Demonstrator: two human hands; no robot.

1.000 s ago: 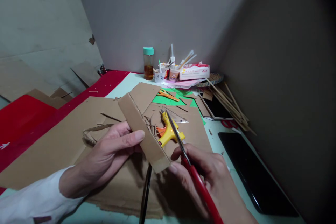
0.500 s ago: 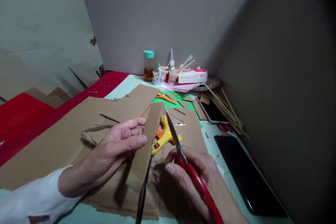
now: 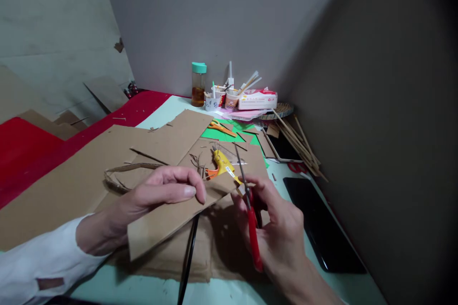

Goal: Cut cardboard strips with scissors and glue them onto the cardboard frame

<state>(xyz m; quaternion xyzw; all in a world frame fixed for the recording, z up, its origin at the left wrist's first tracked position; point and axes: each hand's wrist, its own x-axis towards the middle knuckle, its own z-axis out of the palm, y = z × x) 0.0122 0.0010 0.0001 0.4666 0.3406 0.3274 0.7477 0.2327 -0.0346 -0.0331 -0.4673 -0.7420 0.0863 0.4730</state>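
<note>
My left hand (image 3: 171, 190) grips a long cardboard strip (image 3: 161, 228), thumb and fingers closed on its upper edge. The strip slants up to the right, its far end near the scissors. Red-handled scissors (image 3: 254, 233) are in my right hand (image 3: 279, 219), fingers wrapped around the handles and blades pointing up and away. Just beyond the strip lies a yellow glue gun (image 3: 222, 161) on cardboard, partly hidden. Its black cord (image 3: 189, 257) runs toward me under the strip. A bent cardboard loop (image 3: 112, 178) lies beyond my left wrist.
Large cardboard sheets (image 3: 71, 167) cover the left and middle. Orange scissors (image 3: 222, 127) lie on green paper. At the back stand a bottle (image 3: 198, 86), paper cups (image 3: 232, 100) and a tissue box (image 3: 257, 100). Wooden sticks (image 3: 296, 143) and a black phone-like slab (image 3: 322, 224) are right.
The cardboard strip has swung from nearly upright to a flatter slant, its near end going left. The scissors in my right hand have turned more upright. The view has shifted slightly.
</note>
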